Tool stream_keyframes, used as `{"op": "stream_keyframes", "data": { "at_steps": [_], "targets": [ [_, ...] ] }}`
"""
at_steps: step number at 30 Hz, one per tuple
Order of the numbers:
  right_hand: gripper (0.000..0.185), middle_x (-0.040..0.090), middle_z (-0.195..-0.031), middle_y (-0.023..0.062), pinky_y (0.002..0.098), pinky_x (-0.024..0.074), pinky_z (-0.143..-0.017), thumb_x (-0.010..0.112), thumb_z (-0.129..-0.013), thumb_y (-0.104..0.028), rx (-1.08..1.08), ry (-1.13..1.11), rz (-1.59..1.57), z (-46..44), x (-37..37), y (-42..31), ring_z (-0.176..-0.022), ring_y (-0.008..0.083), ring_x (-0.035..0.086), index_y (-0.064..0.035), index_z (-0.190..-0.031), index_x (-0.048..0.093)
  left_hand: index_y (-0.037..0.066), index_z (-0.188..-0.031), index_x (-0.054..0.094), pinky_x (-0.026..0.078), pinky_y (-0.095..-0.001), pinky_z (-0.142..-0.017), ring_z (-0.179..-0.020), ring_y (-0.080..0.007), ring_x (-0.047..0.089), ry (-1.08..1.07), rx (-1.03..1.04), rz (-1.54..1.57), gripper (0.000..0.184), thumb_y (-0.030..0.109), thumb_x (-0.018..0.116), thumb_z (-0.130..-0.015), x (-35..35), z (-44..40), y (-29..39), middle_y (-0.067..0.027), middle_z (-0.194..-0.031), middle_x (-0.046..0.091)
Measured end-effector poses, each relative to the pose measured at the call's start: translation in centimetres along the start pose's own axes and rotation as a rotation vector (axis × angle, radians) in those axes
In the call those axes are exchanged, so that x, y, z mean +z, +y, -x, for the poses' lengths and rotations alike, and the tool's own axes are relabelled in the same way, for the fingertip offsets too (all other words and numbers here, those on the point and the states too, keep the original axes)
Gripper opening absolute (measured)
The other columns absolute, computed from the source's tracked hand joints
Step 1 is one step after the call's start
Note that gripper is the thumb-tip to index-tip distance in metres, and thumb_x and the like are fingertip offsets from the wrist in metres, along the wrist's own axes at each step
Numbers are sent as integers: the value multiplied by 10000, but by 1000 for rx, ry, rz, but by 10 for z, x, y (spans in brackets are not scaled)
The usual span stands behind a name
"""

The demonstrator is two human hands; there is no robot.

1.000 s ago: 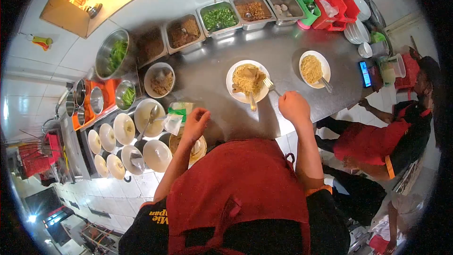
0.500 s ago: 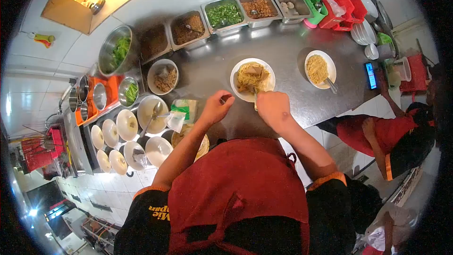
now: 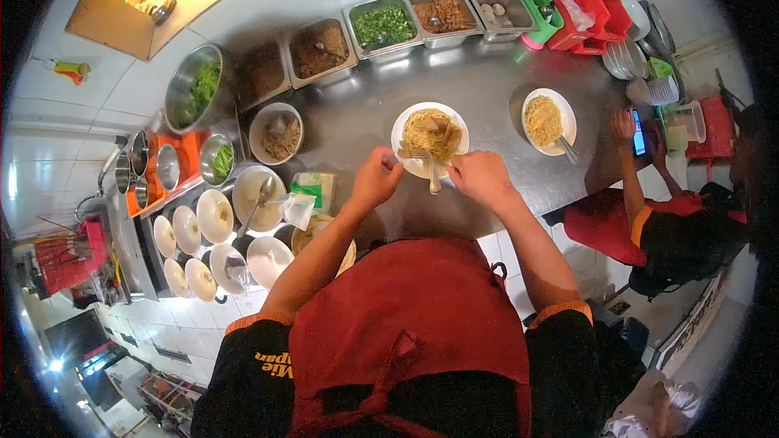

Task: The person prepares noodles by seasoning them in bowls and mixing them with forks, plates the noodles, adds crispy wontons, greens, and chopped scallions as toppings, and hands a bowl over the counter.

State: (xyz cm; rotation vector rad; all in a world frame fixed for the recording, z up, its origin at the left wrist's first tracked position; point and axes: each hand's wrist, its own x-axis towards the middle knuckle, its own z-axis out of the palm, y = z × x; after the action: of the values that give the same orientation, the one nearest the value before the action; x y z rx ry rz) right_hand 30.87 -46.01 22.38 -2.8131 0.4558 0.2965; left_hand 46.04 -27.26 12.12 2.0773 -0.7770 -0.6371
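Observation:
In front of me on the steel counter (image 3: 357,109) is a white bowl (image 3: 462,131) of noodles (image 3: 430,130) with brown topping. A fork (image 3: 434,174) lies in it, tines on the noodles and handle over the near rim, pointing at me. My left hand (image 3: 378,177) is closed at the bowl's near left edge, fingers curled. At the near right edge my right hand (image 3: 480,177) is closed, thumb and fingers at the rim. The fork handle lies between both hands, held by neither. Their undersides are hidden.
A second noodle bowl (image 3: 569,120) with a utensil stands right. A co-worker's hands are at a phone (image 3: 639,134). Topping pans (image 3: 381,26) line the back. Left are a meat bowl (image 3: 276,134), several white bowls (image 3: 215,216) and a green packet (image 3: 312,189).
My right hand has let go of the fork and moved to the bowl's near right edge. My left hand has come closer to the rim. The co-worker's hands have reached the phone.

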Motion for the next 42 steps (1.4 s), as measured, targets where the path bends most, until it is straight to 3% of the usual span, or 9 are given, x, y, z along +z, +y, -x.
{"op": "stream_keyframes", "data": {
  "at_steps": [2, 6, 9, 15, 20, 24, 29, 38, 42],
  "targets": [
    [213, 684, -734, 123, 445, 531, -644, 571, -848, -255, 21, 27, -98, 0, 10, 8, -710, 312, 674, -105, -781, 706, 34, -1057, 575, 507, -332, -658, -692, -188, 600, 110, 80, -15, 304, 207, 711, -848, 9, -6, -15, -92, -818, 631],
    [247, 667, -722, 130, 450, 508, -635, 596, -867, -309, 97, 93, -364, -1, 34, 17, -689, 331, 649, -102, -772, 691, 27, -1020, 588, 506, -331, -647, -682, -188, 600, 155, 60, -4, 276, 192, 716, -840, 7, -15, -13, -91, -832, 639],
    [266, 648, -699, 146, 432, 491, -616, 622, -868, -310, 135, 111, -562, -2, 54, 21, -654, 337, 630, -68, -774, 680, 39, -961, 614, 511, -363, -673, -716, -261, 645, 171, -1, 8, 225, 171, 722, -815, 2, -19, -4, -118, -830, 665],
    [286, 613, -646, 154, 398, 450, -564, 653, -862, -291, 214, 134, -796, 15, 49, 29, -582, 329, 581, -23, -761, 659, 21, -1007, 649, 491, -273, -600, -651, -146, 592, 179, 177, 8, 207, 103, 712, -827, 3, -32, 17, -85, -855, 661],
    [288, 621, -656, 159, 401, 459, -569, 655, -858, -295, 291, 202, -778, 34, 20, 40, -593, 338, 591, -29, -746, 662, 37, -961, 626, 511, -345, -622, -720, -258, 633, 91, 280, 102, 190, 76, 717, -798, 10, -51, 64, -133, -883, 647],
    [297, 644, -688, 163, 436, 493, -621, 636, -858, -325, 345, 239, -688, 32, 21, 49, -662, 360, 630, -46, -764, 677, 18, -952, 637, 512, -327, -617, -681, -222, 628, 86, 390, -27, 183, 97, 719, -809, 33, -69, 54, -123, -872, 653],
    [288, 654, -715, 178, 446, 500, -656, 628, -853, -304, 353, 171, -560, 35, 20, 51, -694, 377, 631, -33, -772, 686, 37, -939, 626, 508, -436, -731, -825, -373, 614, 152, 373, -175, 205, 97, 711, -762, 39, -75, 57, -168, -884, 611],
    [317, 625, -691, 211, 410, 469, -608, 636, -859, -266, 460, 236, -764, 45, -7, 75, -622, 355, 608, 36, -765, 652, 32, -938, 632, 499, -439, -754, -858, -389, 592, 117, 409, -118, 208, 102, 716, -761, 34, -80, 57, -183, -921, 591],
    [316, 619, -683, 202, 417, 457, -593, 621, -879, -284, 438, 450, -743, 17, 21, 70, -614, 357, 598, 15, -783, 653, 31, -956, 638, 502, -434, -765, -872, -387, 594, 140, 396, -81, 229, 108, 721, -758, 37, -75, 59, -184, -926, 593]
  ]
}}
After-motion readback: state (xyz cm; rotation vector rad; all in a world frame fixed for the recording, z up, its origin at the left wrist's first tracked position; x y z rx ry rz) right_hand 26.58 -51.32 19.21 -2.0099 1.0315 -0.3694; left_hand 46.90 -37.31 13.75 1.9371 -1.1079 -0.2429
